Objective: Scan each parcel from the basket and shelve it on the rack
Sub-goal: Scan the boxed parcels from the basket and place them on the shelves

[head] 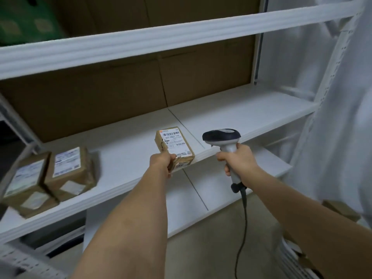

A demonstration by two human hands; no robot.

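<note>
1. Currently the left hand (161, 163) has its grip clamped on the near end of a small brown parcel (174, 147), fingers curled round the lower edge, label face up and tilted toward the camera.
2. Parcel position: held over the front lip of the middle shelf (128, 158) of the white rack; whether it touches the board cannot be told.
3. Long axis of the parcel runs away from the wrist, toward the back of the shelf and slightly right.
4. Right hand (238, 160) has its grip closed round the handle of the scanner (221, 135); cable (242, 228) hangs down from the handle base.
5. Key relation: scanner head sits just beside the parcel, to its right, at about label height. Its window side is not visible, so aim on the barcode cannot be confirmed.
6. Judgement: scan step in hand or just finishing; shelving not yet done.
7. Two shelved parcels (52, 178) lie well apart to the left on the same shelf. The left hand is nearer them, so it would place the parcel beside them.
8. Basket not in view.
</note>
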